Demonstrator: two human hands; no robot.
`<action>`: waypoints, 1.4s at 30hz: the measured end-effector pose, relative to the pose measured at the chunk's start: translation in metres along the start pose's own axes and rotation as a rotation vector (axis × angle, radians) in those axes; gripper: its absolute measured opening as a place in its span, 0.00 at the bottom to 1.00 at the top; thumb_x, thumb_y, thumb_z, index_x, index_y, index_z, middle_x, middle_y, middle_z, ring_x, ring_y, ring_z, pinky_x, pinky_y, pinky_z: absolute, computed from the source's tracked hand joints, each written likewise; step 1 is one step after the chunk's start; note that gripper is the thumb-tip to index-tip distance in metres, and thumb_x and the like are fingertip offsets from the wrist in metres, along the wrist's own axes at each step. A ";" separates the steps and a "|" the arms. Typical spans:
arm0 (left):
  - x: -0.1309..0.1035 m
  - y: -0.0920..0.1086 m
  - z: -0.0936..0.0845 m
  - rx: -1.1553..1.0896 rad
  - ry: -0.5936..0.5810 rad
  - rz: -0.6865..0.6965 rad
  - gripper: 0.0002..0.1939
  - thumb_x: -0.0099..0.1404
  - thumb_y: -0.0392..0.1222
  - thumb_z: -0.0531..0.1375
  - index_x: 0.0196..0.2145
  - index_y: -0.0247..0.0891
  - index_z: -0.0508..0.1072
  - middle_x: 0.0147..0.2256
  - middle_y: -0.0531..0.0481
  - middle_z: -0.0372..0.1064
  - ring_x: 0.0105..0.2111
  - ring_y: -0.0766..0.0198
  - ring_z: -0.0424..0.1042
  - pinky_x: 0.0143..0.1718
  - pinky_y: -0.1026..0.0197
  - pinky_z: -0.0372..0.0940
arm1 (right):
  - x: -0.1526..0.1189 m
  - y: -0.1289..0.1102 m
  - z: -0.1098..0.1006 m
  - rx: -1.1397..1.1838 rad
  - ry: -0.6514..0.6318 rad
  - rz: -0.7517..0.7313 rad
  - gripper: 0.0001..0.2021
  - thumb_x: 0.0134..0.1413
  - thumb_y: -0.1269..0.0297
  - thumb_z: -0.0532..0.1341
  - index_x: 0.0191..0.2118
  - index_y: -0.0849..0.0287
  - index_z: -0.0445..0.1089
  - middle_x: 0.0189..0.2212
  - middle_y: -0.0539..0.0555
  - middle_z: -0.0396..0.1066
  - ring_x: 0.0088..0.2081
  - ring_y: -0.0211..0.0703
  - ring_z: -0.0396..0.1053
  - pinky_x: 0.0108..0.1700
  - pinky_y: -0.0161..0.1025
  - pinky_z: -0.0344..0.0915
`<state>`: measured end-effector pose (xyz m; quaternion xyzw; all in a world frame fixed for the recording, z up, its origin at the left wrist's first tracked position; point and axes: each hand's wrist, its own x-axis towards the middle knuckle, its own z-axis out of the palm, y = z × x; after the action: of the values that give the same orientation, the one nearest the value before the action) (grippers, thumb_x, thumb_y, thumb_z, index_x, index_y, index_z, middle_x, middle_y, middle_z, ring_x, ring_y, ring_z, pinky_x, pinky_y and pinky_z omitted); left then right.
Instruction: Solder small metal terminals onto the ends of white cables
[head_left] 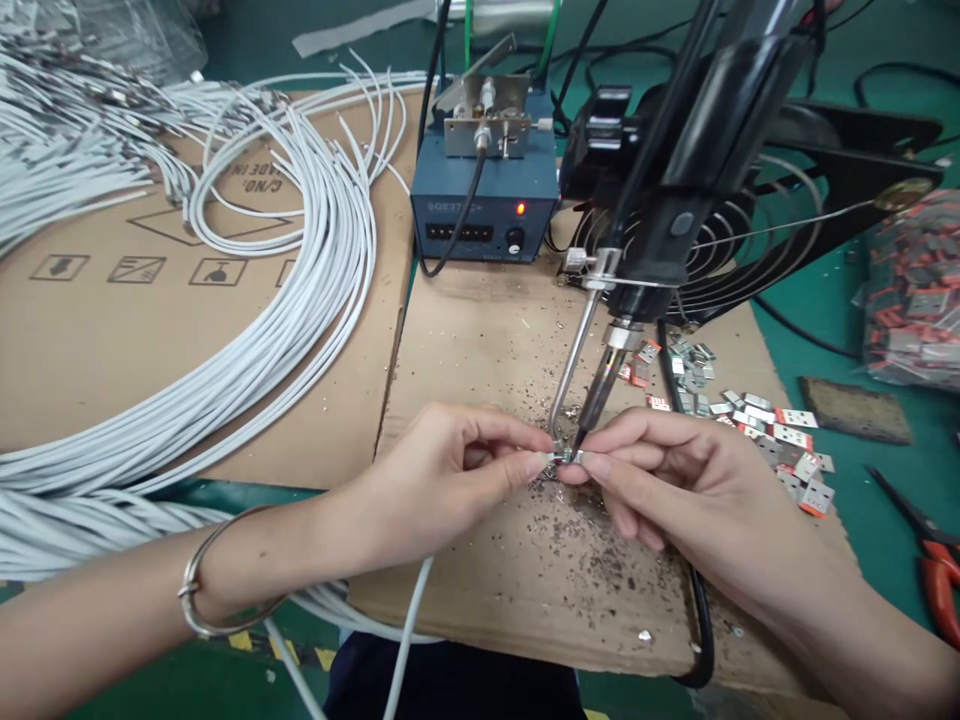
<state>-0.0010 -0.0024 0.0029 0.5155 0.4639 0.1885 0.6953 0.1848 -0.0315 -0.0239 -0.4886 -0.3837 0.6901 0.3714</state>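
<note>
My left hand (472, 465) pinches the end of a white cable (411, 625), which hangs down below the palm. Between finger and thumb, my right hand (660, 470) grips a small metal USB connector (576, 457). Cable end and connector meet under the tip of a soldering iron (596, 395), which comes down from above on a stand. Beside it a thin bent solder feed tube (571, 365) reaches the same spot. My fingertips hide most of the joint, so I cannot tell whether solder is flowing.
Loose USB connectors (795, 437) lie right on the cardboard (480, 340). A blue solder feeder (484, 195) with a lit red lamp stands behind, a fan (720, 230) beside it. Bundled white cables (330, 270) fill the left. Red-handled scissors (937, 580) rest at far right.
</note>
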 end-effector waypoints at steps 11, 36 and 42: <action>0.002 -0.003 -0.002 0.025 0.020 0.037 0.05 0.59 0.32 0.59 0.27 0.32 0.75 0.21 0.58 0.65 0.14 0.78 0.55 0.11 0.74 0.51 | -0.001 0.003 -0.001 -0.008 0.009 -0.020 0.02 0.51 0.68 0.65 0.30 0.56 0.76 0.24 0.52 0.76 0.15 0.25 0.63 0.16 0.18 0.59; 0.000 -0.003 -0.001 0.126 0.074 0.046 0.05 0.58 0.37 0.60 0.27 0.32 0.75 0.19 0.58 0.63 0.14 0.77 0.57 0.14 0.72 0.56 | -0.001 -0.003 0.002 -0.123 0.057 -0.006 0.03 0.47 0.65 0.66 0.28 0.58 0.75 0.23 0.54 0.76 0.14 0.29 0.60 0.14 0.26 0.59; -0.002 -0.002 0.000 0.121 0.079 0.052 0.06 0.59 0.37 0.60 0.27 0.32 0.75 0.18 0.59 0.62 0.14 0.77 0.55 0.13 0.72 0.55 | -0.003 -0.006 0.001 -0.134 0.037 0.007 0.03 0.47 0.65 0.66 0.28 0.58 0.75 0.23 0.54 0.76 0.13 0.28 0.59 0.14 0.26 0.58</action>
<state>-0.0029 -0.0047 0.0021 0.5607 0.4881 0.1982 0.6388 0.1857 -0.0314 -0.0176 -0.5265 -0.4205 0.6548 0.3424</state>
